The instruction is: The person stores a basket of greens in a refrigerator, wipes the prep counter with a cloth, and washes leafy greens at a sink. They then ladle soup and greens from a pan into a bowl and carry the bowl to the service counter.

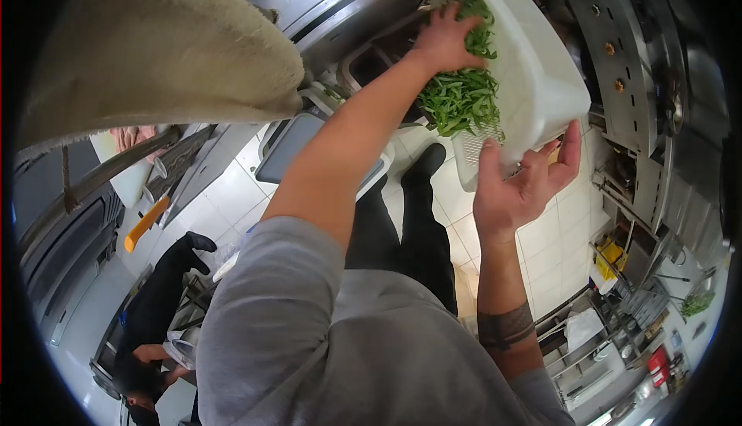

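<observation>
A white perforated plastic crate (541, 78) is tilted in front of me, with a heap of cut green leaves (461, 101) inside. My left hand (448, 42) reaches in, fingers spread over the leaves and touching them. Its palm side is hidden. My right hand (519, 192) is at the crate's near end, thumb at the rim and bent fingers against the outer corner, holding it. Some of those fingertips are hidden behind the crate.
Grey trays (290, 148) lie below my left forearm. A beige cloth (178, 47) hangs at upper left, near an orange-handled tool (147, 223). Steel equipment with knobs (609, 49) lines the right. Another person in black (151, 310) works at lower left.
</observation>
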{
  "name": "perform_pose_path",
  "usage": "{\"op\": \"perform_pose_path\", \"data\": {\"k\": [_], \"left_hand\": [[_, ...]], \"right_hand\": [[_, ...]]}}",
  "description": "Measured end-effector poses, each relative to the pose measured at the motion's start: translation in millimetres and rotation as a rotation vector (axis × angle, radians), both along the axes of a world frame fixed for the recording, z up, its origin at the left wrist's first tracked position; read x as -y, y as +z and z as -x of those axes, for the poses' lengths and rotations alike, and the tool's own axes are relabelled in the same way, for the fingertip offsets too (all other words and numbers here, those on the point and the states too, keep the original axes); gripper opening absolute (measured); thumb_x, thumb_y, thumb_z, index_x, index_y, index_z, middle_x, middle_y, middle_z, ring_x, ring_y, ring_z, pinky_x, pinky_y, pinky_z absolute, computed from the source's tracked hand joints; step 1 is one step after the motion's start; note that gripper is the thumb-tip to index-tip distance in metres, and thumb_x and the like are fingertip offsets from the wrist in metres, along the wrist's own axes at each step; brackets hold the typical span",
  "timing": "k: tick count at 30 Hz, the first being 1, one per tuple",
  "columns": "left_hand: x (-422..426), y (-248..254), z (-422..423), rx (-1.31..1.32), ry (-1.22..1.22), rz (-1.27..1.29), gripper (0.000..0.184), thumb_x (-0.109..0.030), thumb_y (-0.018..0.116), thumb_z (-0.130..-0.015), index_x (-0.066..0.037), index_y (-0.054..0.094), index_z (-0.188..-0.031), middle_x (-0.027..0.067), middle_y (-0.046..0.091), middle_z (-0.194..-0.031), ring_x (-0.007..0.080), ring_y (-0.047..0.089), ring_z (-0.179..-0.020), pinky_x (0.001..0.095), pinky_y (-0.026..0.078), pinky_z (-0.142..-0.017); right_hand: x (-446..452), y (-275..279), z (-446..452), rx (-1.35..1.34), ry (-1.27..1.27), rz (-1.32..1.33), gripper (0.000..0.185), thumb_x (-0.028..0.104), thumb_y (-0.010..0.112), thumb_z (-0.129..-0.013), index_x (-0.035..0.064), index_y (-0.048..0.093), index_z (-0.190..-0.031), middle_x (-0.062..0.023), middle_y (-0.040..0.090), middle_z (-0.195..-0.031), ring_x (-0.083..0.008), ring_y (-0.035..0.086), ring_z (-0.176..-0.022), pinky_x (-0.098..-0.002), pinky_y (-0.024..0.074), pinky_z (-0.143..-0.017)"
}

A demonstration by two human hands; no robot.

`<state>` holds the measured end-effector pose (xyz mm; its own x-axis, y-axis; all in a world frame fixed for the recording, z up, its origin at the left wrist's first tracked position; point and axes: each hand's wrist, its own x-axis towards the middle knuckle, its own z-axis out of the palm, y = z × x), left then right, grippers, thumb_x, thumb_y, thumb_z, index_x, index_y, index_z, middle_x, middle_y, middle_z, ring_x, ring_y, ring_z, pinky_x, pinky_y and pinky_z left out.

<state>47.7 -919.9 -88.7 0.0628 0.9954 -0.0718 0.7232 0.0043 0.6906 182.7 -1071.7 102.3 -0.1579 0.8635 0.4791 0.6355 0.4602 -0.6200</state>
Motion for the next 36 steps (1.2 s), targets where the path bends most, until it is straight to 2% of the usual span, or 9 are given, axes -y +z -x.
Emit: {"op": "perform_pose_path", "data": {"k": [2,3,7,12,17,19,25,32,36], "left_hand": [[4,4,-8,-0.283,-0.273,0.086,0.078,-0.051,0.083,-0.076,-0.030,0.055,-0.146,0.0121,0.034,-0.161,0.0431,0.032,-0.146,0.0747,0.034,-0.109],[2,8,-10,-0.281,-0.270,0.089,0.078,-0.051,0.083,-0.076,-0.030,0.055,-0.146,0.0121,0.034,-0.161,0.0431,0.032,-0.146,0.0747,0.034,-0.109],[-10,5,-21,-0.533,-0.480,0.316,0.064,-0.037,0.078,-0.084,-0.025,0.060,-0.143,0.0074,0.048,-0.150,0.0420,0.042,-0.139,0.0707,0.042,-0.105],[-22,14,-30,-0.697,-0.496,0.446,0.051,-0.024,0.073,-0.088,-0.015,0.065,-0.137,0.0106,0.056,-0.143,0.0427,0.051,-0.131,0.0713,0.045,-0.100],[-4,35,-26,-0.736,-0.454,0.374,0.038,-0.015,0.069,-0.086,-0.002,0.073,-0.122,0.0185,0.067,-0.124,0.0450,0.064,-0.114,0.0676,0.055,-0.087],[5,36,-18,-0.700,-0.415,0.332,0.036,-0.014,0.067,-0.087,-0.002,0.073,-0.119,0.0188,0.067,-0.125,0.0442,0.064,-0.114,0.0656,0.056,-0.085],[38,28,13,-0.456,-0.240,0.193,0.030,-0.008,0.060,-0.087,-0.007,0.068,-0.116,0.0174,0.062,-0.119,0.0385,0.063,-0.111,0.0498,0.059,-0.083],[13,-10,-11,-0.495,-0.296,0.202,0.030,-0.011,0.061,-0.087,-0.007,0.071,-0.115,0.0187,0.063,-0.119,0.0385,0.058,-0.118,0.0560,0.051,-0.095],[-54,-39,-39,-0.556,-0.417,0.602,0.041,-0.025,0.069,-0.088,-0.011,0.072,-0.126,0.0180,0.062,-0.136,0.0410,0.057,-0.127,0.0611,0.045,-0.102]], "right_hand": [[1,-3,-2,-0.065,-0.033,0.024,0.039,-0.014,0.072,-0.077,-0.0029,0.059,-0.112,-0.0174,0.025,-0.157,-0.0352,0.032,-0.148,-0.0470,0.0339,-0.119],[0,-4,5,-0.223,-0.116,0.042,0.022,-0.011,0.070,-0.076,0.0008,0.052,-0.074,-0.0242,0.029,-0.154,-0.0472,0.034,-0.145,-0.0606,0.0296,-0.119],[-10,5,5,-0.273,-0.117,0.021,0.017,-0.014,0.069,-0.077,-0.0037,0.063,-0.089,-0.0202,0.031,-0.151,-0.0421,0.038,-0.143,-0.0544,0.0344,-0.118],[-12,18,2,-0.171,-0.211,0.085,0.050,-0.017,0.066,-0.080,-0.0127,0.058,-0.129,-0.0141,0.031,-0.147,-0.0316,0.046,-0.134,-0.0388,0.0445,-0.110],[-12,46,-12,-0.078,-0.304,0.140,0.036,-0.014,0.068,-0.080,-0.0122,0.062,-0.116,-0.0166,0.034,-0.146,-0.0298,0.049,-0.130,-0.0381,0.0473,-0.106],[-12,58,-19,0.030,-0.281,0.095,0.021,-0.011,0.071,-0.079,-0.0100,0.063,-0.099,-0.0203,0.038,-0.143,-0.0307,0.052,-0.128,-0.0391,0.0503,-0.101],[-15,64,-29,-0.069,-0.316,0.105,0.020,-0.012,0.074,-0.077,-0.0060,0.061,-0.091,-0.0215,0.038,-0.143,-0.0353,0.051,-0.127,-0.0418,0.0506,-0.100],[-33,74,-53,-0.104,-0.379,0.025,0.027,-0.012,0.074,-0.075,-0.0051,0.066,-0.100,-0.0194,0.038,-0.142,-0.0293,0.048,-0.130,-0.0384,0.0445,-0.107],[-40,78,-64,-0.126,-0.396,0.023,0.035,-0.011,0.074,-0.075,-0.0046,0.068,-0.108,-0.0163,0.039,-0.142,-0.0263,0.047,-0.129,-0.0359,0.0421,-0.108]]}}
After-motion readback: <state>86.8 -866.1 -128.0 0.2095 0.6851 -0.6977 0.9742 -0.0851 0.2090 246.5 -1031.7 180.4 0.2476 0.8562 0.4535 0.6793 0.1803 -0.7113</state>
